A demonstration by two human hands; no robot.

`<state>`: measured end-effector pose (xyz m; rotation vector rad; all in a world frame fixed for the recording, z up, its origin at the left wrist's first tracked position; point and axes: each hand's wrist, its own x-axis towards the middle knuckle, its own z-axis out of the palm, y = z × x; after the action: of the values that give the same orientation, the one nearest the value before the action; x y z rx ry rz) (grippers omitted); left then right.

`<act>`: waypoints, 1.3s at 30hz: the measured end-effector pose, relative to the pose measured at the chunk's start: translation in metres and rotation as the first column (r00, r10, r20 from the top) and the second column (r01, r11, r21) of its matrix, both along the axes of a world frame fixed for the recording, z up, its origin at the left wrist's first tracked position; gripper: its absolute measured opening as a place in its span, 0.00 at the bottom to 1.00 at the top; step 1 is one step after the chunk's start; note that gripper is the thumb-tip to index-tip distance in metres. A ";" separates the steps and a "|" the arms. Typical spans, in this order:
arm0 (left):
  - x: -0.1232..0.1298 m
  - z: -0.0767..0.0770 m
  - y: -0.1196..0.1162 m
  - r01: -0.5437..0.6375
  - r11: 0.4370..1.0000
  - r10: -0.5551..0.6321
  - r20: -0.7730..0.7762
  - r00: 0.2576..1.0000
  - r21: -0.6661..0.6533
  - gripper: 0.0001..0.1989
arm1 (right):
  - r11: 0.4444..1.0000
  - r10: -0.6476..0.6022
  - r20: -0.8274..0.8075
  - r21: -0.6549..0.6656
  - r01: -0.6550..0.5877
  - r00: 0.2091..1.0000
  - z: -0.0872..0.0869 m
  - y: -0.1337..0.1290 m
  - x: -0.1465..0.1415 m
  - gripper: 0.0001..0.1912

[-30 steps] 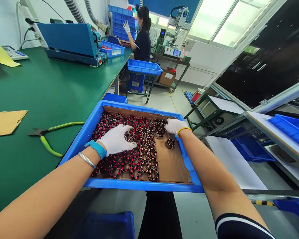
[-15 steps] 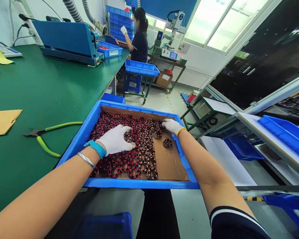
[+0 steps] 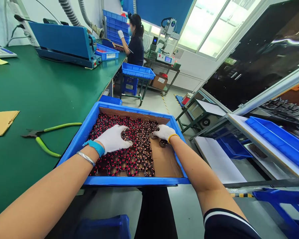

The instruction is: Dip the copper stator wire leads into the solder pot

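A blue tray (image 3: 139, 181) lined with cardboard holds many wound ring coils, red ones (image 3: 113, 170) on the left and copper-coloured ones (image 3: 149, 171) beside them. My left hand (image 3: 114, 137), in a white glove, rests over the red coils, thumb and fingers apart around a coil. On the right, my gloved right hand (image 3: 164, 132) has its fingertips at a dark coil (image 3: 153, 135) by the edge of the copper rows. Another coil (image 3: 163, 143) stands just below that hand on bare cardboard.
Green-handled cutters (image 3: 43, 136) and a cardboard piece (image 3: 2, 122) lie on the green table (image 3: 52, 86) at left. A blue machine (image 3: 64, 43) stands behind. A person (image 3: 136, 43) works farther back. Shelves with blue trays (image 3: 276, 139) are at right.
My right hand has moved left and slightly down from the tray's right side to the coil at the row edge. My left hand stays nearly in place. The view has shifted slightly.
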<state>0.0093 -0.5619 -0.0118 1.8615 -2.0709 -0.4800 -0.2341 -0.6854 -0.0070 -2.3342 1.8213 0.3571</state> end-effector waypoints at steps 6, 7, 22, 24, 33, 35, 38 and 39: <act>0.004 -0.001 -0.003 -0.038 0.999 0.037 0.022 0.999 0.026 0.40 | 0.998 0.036 -0.020 0.056 -0.034 0.999 0.011 0.014 -0.005 0.14; 0.004 -0.001 -0.003 -0.038 0.999 0.037 0.025 0.999 0.025 0.40 | 0.997 0.049 -0.006 0.055 -0.048 0.999 0.010 0.018 -0.004 0.14; 0.007 -0.002 -0.006 -0.043 0.999 0.043 0.008 0.999 0.012 0.41 | 0.994 0.088 -0.106 0.073 -0.081 0.990 0.012 0.042 -0.031 0.32; 0.007 -0.004 -0.007 -0.041 0.999 0.041 0.003 0.999 -0.002 0.41 | 0.986 0.108 -0.087 0.137 -0.095 0.990 0.007 0.049 -0.025 0.20; 0.014 -0.006 -0.008 -0.083 0.994 0.081 -0.023 0.996 -0.073 0.39 | 0.982 -0.116 0.375 0.183 0.049 0.920 -0.014 0.060 -0.030 0.21; 0.007 -0.002 -0.004 -0.079 0.991 0.078 -0.014 0.997 -0.112 0.38 | 0.976 -0.207 0.606 0.068 0.208 0.768 -0.016 0.055 -0.037 0.25; -0.028 0.005 0.006 0.062 0.986 -0.060 0.017 0.998 -0.154 0.35 | 0.897 -0.135 0.906 -0.060 0.438 0.401 -0.016 0.044 -0.040 0.26; -0.046 0.008 0.008 0.145 0.978 -0.142 0.029 0.989 -0.151 0.34 | 0.873 -0.073 0.956 -0.076 0.482 0.284 -0.014 0.041 -0.040 0.26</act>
<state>-0.0370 -0.5535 -0.0043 1.6443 -2.1974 -0.3296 -0.2738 -0.6445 -0.0211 -1.5555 1.5720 -1.2672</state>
